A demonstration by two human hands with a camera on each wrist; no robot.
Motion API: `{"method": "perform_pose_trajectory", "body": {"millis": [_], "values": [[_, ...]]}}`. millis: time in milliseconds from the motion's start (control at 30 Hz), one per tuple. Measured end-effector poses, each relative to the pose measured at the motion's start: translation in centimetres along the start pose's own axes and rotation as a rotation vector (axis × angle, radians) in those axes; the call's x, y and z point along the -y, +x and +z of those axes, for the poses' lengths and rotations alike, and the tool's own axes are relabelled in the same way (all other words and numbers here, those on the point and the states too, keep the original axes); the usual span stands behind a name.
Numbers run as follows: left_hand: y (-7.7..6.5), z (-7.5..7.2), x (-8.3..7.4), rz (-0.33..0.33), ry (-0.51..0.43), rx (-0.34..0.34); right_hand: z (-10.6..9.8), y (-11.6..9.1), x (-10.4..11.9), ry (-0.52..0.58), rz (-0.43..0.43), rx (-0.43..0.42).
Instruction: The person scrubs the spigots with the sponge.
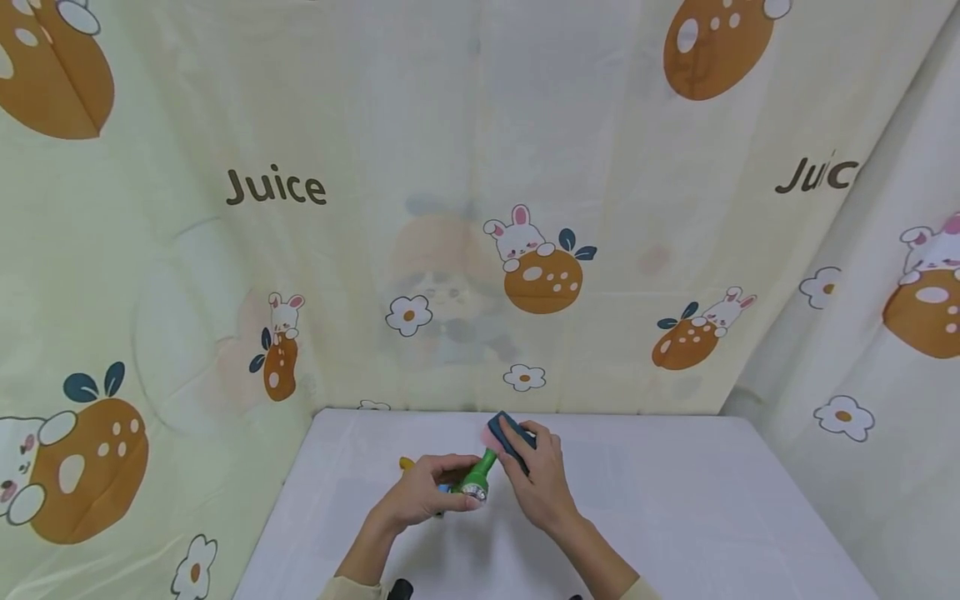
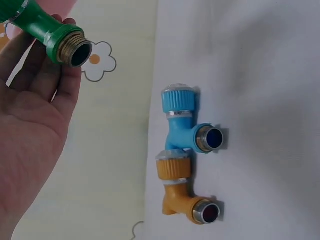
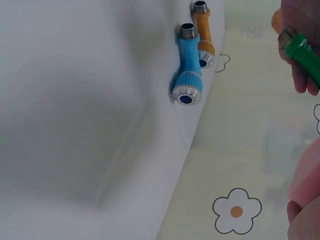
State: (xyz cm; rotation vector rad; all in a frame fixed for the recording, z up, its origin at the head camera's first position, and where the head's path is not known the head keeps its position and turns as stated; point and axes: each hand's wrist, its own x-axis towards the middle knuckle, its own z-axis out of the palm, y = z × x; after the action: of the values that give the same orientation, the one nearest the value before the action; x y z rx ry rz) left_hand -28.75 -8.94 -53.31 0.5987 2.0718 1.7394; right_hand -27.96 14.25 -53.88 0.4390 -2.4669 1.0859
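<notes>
My left hand (image 1: 431, 493) holds a green angle valve (image 1: 477, 478) between thumb and fingers, above the table. The silver face of its knob is toward me in the head view. Its brass-threaded outlet (image 2: 75, 50) shows in the left wrist view. In my right hand (image 1: 546, 487) is a sponge, dark blue on one side and pink (image 1: 491, 439) on the other. The pink side faces the green valve and overlaps its far end in the head view. Behind my left hand, a blue angle valve (image 2: 181, 125) and an orange one (image 2: 176, 192) lie on the table.
A white-covered table (image 1: 652, 500) spreads under both hands. Patterned curtains (image 1: 450, 167) with rabbits, oranges and flowers hang at its back and sides. The blue and orange valves lie close together near one table edge.
</notes>
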Motion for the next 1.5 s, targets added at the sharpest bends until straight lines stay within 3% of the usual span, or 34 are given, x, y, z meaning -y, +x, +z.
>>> {"method": "perform_pose_trajectory", "body": {"millis": [100, 233, 400, 533, 833, 1367, 1500], "values": [[0.0, -0.1, 0.0, 0.015, -0.062, 0.009, 0.0, -0.1, -0.2, 0.003, 0.016, -0.015], [0.2, -0.2, 0.0, 0.019, -0.179, -0.058, 0.5, -1.0, -0.1, 0.092, -0.015, -0.048], [0.4, -0.2, 0.4, 0.039, -0.244, -0.172, 1.2, -2.6, 0.5, 0.196, -0.194, -0.078], [0.5, 0.1, 0.4, 0.082, -0.203, -0.214, 2.0, -3.4, 0.9, 0.166, -0.267, -0.104], [0.5, 0.5, 0.5, 0.094, -0.055, -0.314, 2.5, -3.4, 1.3, -0.122, -0.307, -0.189], [0.5, 0.4, -0.4, 0.04, 0.047, -0.325, 2.3, -2.3, 0.9, -0.311, -0.377, -0.236], [0.4, 0.4, -0.7, 0.014, 0.08, -0.297, 2.2, -2.0, 0.7, -0.271, -0.299, -0.18]]}}
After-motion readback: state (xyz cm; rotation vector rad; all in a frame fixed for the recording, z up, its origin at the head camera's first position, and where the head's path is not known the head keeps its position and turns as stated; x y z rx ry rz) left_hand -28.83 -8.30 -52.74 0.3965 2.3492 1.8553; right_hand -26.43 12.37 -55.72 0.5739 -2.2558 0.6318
